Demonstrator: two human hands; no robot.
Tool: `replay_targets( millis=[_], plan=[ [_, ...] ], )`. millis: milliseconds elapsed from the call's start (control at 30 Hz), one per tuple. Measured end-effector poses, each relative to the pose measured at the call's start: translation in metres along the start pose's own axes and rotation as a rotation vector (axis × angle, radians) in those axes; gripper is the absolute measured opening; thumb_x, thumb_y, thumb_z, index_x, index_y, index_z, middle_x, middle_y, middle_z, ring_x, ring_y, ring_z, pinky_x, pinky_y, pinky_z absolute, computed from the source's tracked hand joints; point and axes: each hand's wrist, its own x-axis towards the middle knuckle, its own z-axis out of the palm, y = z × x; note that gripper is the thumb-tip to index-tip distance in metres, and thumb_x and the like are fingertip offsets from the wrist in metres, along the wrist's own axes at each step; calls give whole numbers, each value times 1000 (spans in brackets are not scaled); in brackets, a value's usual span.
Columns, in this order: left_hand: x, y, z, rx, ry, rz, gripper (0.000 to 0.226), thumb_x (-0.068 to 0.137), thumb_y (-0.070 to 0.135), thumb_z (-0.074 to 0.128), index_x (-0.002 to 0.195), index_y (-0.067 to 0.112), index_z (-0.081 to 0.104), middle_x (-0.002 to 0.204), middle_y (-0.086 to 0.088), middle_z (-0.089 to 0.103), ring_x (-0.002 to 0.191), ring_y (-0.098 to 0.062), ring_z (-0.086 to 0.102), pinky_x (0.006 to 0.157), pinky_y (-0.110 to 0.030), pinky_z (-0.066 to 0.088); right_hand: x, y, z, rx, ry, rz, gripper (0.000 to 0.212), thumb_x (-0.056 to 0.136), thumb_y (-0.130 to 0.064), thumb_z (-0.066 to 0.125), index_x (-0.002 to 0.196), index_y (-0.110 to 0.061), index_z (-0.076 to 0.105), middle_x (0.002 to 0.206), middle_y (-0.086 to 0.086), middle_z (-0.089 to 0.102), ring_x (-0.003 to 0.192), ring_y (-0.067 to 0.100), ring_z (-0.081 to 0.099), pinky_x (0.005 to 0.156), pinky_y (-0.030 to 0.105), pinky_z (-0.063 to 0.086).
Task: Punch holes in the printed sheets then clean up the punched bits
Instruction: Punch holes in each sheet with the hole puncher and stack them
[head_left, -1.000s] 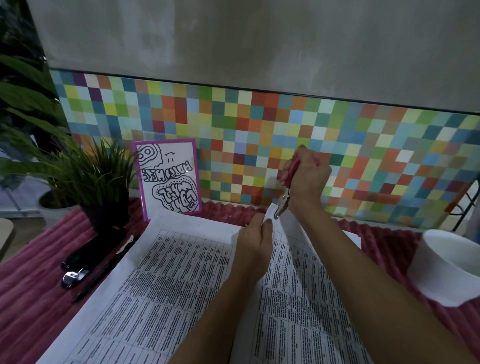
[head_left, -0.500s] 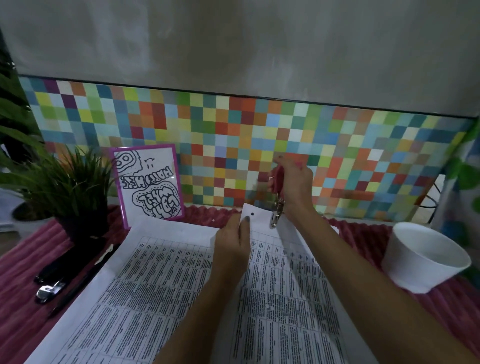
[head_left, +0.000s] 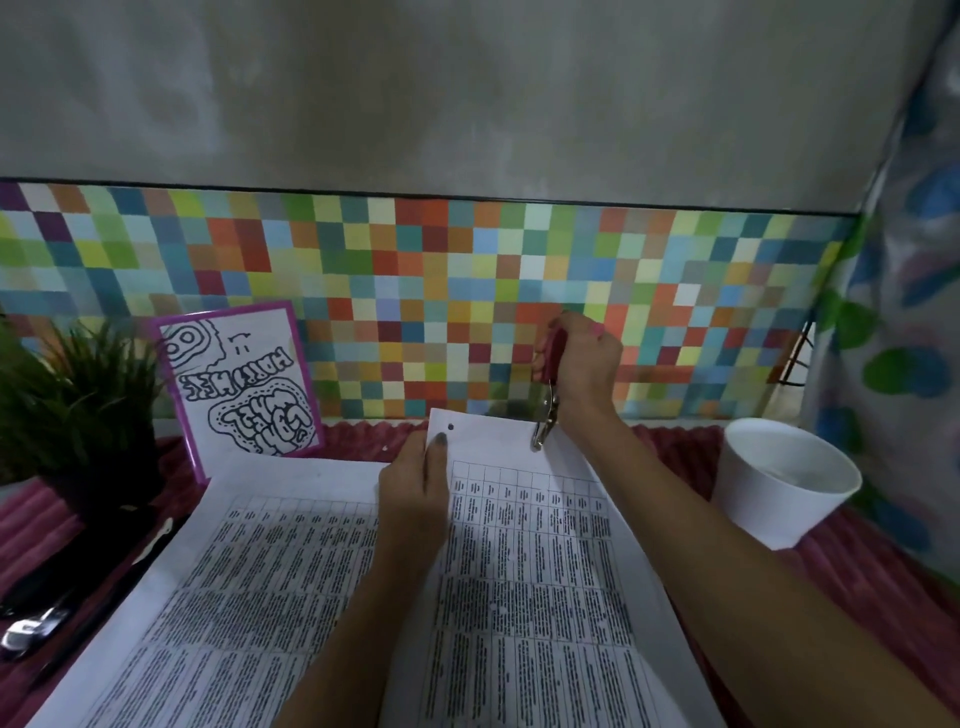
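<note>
Where the pink ribbed tabletop meets the checkered wall, I see the left hand pinching the printed sheet at 12 o'clock, right hand clenched round the red hole punch on its top edge; white cup at 2 o'clock.

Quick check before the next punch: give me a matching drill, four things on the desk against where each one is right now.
1. hole punch
2. white cup
3. potted plant
4. purple-framed card

A. propped in front of the tiled wall
B. far left
C. gripped by the right hand at the printed sheet's far edge
D. on the red mat, far right

Pairs: 1-C, 2-D, 3-B, 4-A
</note>
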Motion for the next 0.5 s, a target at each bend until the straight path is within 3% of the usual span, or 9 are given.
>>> replay_targets(
  millis=[200, 367, 500],
  plan=[
    [1, -2, -1, -25, 1, -14, 26, 100, 28, 44, 81, 12, 54, 56, -7, 45, 45, -29, 41, 41, -49, 33, 0, 2, 2, 3, -21, -40, 17, 92, -9, 49, 83, 1, 60, 52, 9, 52, 39, 20, 42, 38, 24, 34],
    [0, 4, -2, -20, 7, -10, 24, 101, 21, 46, 82, 11, 56, 55, -8, 46, 45, -26, 43, 41, -46, 34, -1, 3, 3, -3, -32, -34, 17, 93, -11, 50, 86, 0, 61, 50, 6, 53, 40, 20, 43, 39, 24, 34],
    [0, 5, -1, -56, -22, -32, 21, 102, 17, 47, 82, 14, 55, 56, -13, 47, 46, -32, 43, 38, -46, 33, -2, 5, 2, 26, -6, -60, 19, 95, -10, 48, 85, 1, 60, 48, 7, 50, 37, 18, 42, 37, 22, 32]
  ],
)
